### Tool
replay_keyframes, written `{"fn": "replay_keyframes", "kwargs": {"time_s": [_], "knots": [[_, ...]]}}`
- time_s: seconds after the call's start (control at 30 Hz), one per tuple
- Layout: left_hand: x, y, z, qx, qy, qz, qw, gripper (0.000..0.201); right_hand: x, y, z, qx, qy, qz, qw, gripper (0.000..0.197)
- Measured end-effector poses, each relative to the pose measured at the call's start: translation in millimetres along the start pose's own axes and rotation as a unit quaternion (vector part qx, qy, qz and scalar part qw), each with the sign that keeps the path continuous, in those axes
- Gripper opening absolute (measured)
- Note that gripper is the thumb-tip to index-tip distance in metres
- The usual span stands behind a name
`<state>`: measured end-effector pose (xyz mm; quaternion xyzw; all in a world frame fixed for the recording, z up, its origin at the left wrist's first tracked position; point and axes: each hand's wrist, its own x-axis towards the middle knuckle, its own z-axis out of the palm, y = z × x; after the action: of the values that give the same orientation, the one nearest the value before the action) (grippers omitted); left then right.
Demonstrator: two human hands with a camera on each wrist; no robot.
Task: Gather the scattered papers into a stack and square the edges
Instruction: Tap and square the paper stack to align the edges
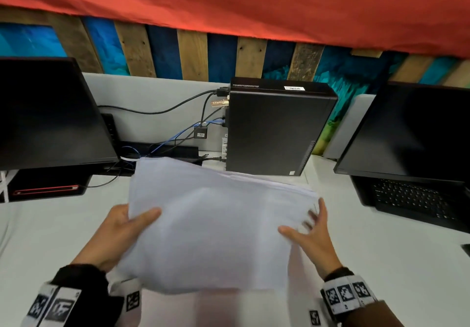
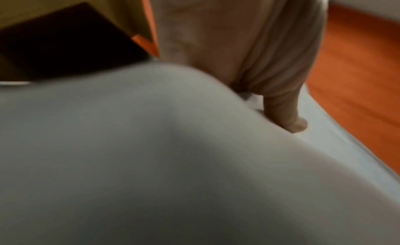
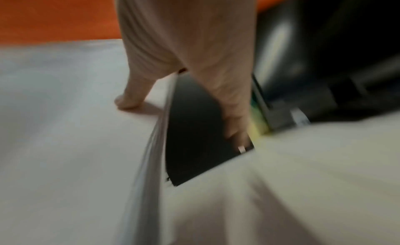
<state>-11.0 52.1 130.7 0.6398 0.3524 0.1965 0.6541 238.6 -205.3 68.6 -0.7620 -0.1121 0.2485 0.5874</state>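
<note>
**Both hands on the paper stack, lifted over the desk**

The stack of papers [image 1: 211, 222] is up off the white desk [image 1: 381, 263], held tilted near the middle, just in front of the black computer tower [image 1: 274, 128]. The left hand [image 1: 119, 235] grips the stack's left edge, thumb laid over the top sheet, fingers hidden beneath. The right hand [image 1: 311, 240] sits at the right edge, thumb on top, fingers spread wide along the fanned sheet ends. A dark monitor [image 1: 48, 113] stands far left; a laptop [image 1: 412, 154] sits far right.
</note>
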Motion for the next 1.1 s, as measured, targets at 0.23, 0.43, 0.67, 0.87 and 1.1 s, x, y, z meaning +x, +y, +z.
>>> {"fn": "replay_keyframes", "kwargs": {"time_s": [0.23,0.43,0.67,0.87,1.1], "knots": [[3.3,-36.0,17.2,0.043,0.081,-0.032,0.995,0.014,-8.6,-25.0,1.0,0.049,-0.116,0.018,0.992,0.065],[8.8,28.0,24.1,-0.059,0.096,0.186,0.976,0.027,-33.3,-110.6,-13.1,0.117,-0.037,-0.246,0.961,0.039],[32.9,-80.3,25.9,-0.030,0.046,-0.075,0.996,0.064,-16.3,9.5,21.0,0.034,-0.027,0.011,0.999,0.031],[48.7,-60.5,37.9,-0.030,0.120,0.002,0.992,0.028,-6.0,-13.6,31.0,0.025,0.038,-0.018,0.999,0.015],[44.4,0.8,28.9,-0.068,0.122,0.157,0.978,0.032,-25.7,-83.3,4.1,0.072,0.036,-0.225,0.971,0.032]]}}
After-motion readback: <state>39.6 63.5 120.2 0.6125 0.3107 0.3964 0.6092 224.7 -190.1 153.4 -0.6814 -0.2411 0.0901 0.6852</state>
